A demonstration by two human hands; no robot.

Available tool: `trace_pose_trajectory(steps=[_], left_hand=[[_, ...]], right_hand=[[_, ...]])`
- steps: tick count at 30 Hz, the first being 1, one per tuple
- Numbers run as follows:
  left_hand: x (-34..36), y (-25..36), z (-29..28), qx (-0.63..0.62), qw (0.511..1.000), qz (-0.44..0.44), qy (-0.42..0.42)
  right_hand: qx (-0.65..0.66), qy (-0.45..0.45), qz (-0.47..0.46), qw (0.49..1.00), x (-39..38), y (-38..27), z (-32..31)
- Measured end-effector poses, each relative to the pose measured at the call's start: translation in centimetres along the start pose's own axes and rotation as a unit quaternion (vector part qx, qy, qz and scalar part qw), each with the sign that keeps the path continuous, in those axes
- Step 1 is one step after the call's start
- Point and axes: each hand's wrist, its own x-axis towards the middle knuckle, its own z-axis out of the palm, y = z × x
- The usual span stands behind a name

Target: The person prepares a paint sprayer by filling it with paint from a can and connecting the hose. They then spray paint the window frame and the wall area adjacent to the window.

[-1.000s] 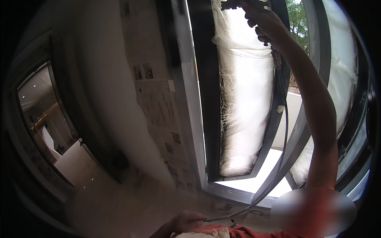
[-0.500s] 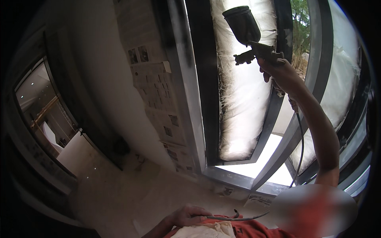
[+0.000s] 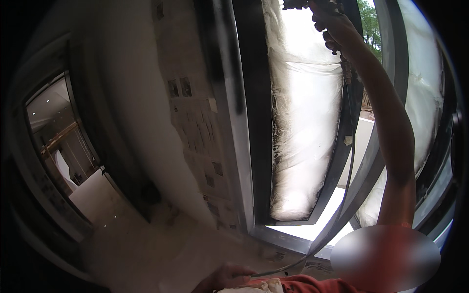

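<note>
My right hand [image 3: 334, 29] is raised at the upper edge of the view, its fingers wrapped round the handle of a dark spray gun [image 3: 295, 4]. The gun's top is cut off by the picture edge. A thin air hose [image 3: 352, 136] hangs from the gun's handle and curves down toward my waist. Low in front of my body, my left hand [image 3: 227, 277] is closed round the hose. Behind the gun is a tall dark-framed panel covered in white plastic film [image 3: 308, 122]. A grey upright post [image 3: 239, 141] with black paint on its upper part stands left of it.
Printed masking paper [image 3: 200, 132] covers the wall edge beside the post. Further left is a doorway [image 3: 63, 136] into another room. More film-covered panels [image 3: 422, 93] and frame bars stand at the right. The pale floor [image 3: 146, 249] spreads below.
My right hand has moved up with the spray gun, so its cup has left the view. The view has tilted upward, and the panel and wall now appear lower. My left hand still grips the hose.
</note>
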Motion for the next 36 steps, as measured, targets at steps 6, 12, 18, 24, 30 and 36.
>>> trace_pose_trajectory(steps=[6, 12, 18, 24, 30, 36], left_hand=[[0.8, 1.0, 1.8, -0.120, 0.987, 0.057, 0.095], [1.8, 0.8, 1.4, -0.219, 0.970, 0.033, 0.103], [2.2, 1.1, 0.4, -0.230, 0.958, 0.095, 0.145], [3.3, 0.2, -1.3, -0.260, 0.941, 0.119, 0.182], [2.9, 3.9, -1.4, -0.199, 0.941, 0.105, 0.254], [2.3, 3.2, -0.7, -0.186, 0.942, 0.119, 0.253]], right_hand=[[0.050, 0.005, -0.070, 0.996, 7.0, -4.7, -0.6], [0.040, 0.047, -0.096, 0.993, 12.2, -9.7, -1.0], [0.058, 0.079, -0.104, 0.990, 17.0, -13.8, 1.5], [0.047, 0.105, -0.110, 0.987, 21.0, -17.7, 2.6], [0.056, 0.105, -0.097, 0.988, 22.7, -18.9, 4.5], [0.098, 0.096, -0.063, 0.989, 21.0, -15.9, 5.2]])
